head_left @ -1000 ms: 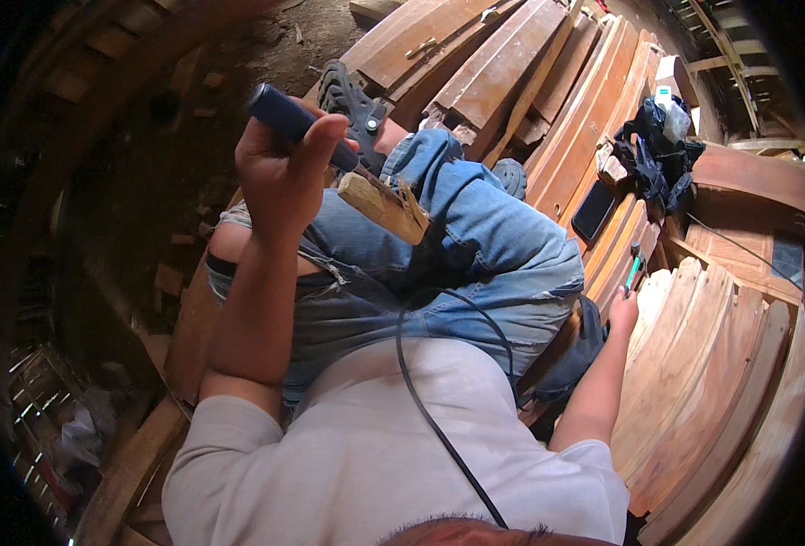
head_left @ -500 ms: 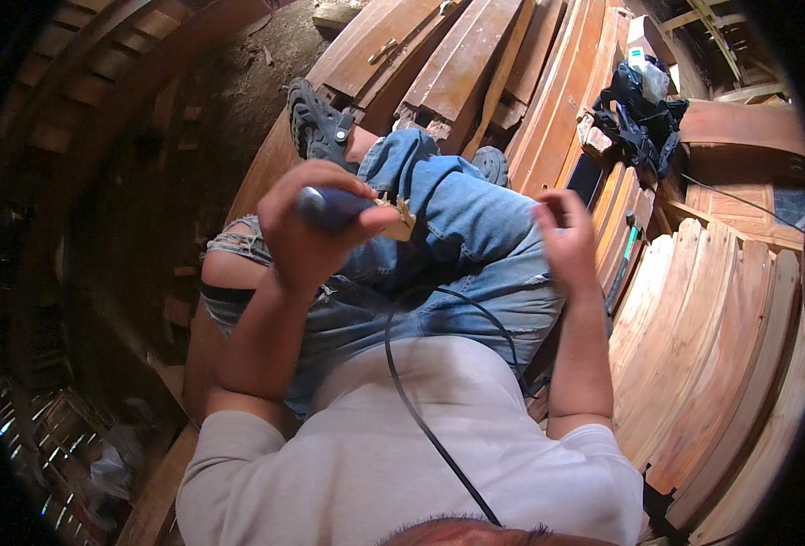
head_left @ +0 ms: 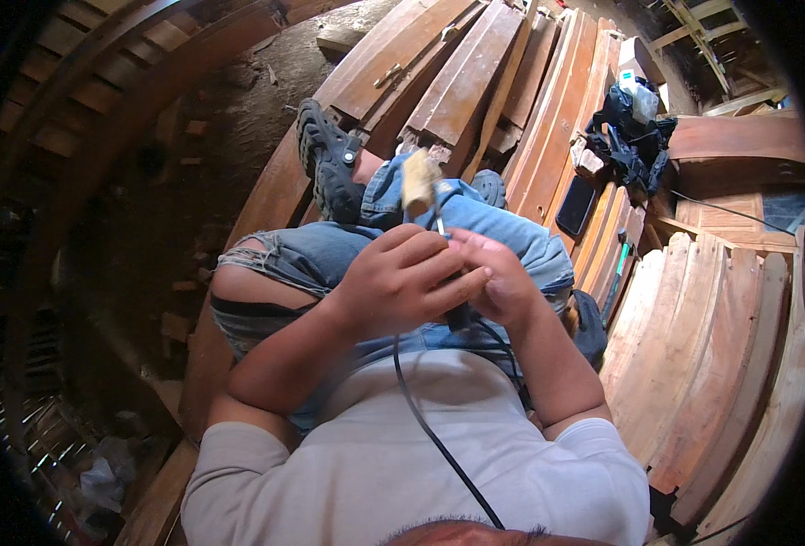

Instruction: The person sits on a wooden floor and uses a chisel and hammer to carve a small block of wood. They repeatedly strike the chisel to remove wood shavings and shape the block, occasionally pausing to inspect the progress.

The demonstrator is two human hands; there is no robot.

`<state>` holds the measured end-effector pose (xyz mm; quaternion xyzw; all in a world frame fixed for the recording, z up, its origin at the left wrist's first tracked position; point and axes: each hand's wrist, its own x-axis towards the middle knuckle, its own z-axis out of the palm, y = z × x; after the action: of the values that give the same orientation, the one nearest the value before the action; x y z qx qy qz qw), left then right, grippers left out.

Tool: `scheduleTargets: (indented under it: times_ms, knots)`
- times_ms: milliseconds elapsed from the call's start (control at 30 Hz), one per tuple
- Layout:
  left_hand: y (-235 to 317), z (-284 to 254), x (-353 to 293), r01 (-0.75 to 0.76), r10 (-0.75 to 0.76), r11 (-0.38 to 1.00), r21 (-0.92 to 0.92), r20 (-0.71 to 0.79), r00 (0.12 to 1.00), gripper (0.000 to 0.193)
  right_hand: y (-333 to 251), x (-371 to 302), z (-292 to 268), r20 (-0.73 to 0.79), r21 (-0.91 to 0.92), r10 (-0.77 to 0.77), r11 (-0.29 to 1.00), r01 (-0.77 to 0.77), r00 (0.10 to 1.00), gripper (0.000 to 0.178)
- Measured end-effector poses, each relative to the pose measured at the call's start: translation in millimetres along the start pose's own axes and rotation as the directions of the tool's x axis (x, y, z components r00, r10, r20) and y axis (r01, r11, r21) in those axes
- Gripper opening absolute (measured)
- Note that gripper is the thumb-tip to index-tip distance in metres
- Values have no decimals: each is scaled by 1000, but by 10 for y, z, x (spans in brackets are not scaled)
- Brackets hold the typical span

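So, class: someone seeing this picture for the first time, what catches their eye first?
At the centre, the left hand and right hand meet around a corded tool with a tan, blurred tip, over a lap in torn jeans. Curved wooden boards fan out on the right, with a dark phone lying on them.

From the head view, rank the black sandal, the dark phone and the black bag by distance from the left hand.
From the left hand:
1. Black sandal, just above, on the foot.
2. Dark phone, to the right on the planks.
3. Black bag, upper right, farthest.
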<state>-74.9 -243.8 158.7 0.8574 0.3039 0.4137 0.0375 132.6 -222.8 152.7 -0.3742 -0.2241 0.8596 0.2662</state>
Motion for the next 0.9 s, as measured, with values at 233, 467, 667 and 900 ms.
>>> scheduleTargets:
  times_ms: [233,467,667,900]
  knots:
    - [-275,48,-96,608,-686,691,-392,-91,722,92,45,-116,-41,-100,-184,-215,963,195,971,31]
    - [-299,130,-118,673,-578,-131,-728,608,545,76,478,-143,4,-70,-396,-211,903,167,975,29]
    - [-237,166,-170,626,-620,-26,-780,504,602,81,467,-153,10,-97,-575,-254,803,154,962,32]
    - [-298,76,-192,750,-645,246,-614,474,599,78,209,-294,20,-76,-499,-80,866,32,994,32]
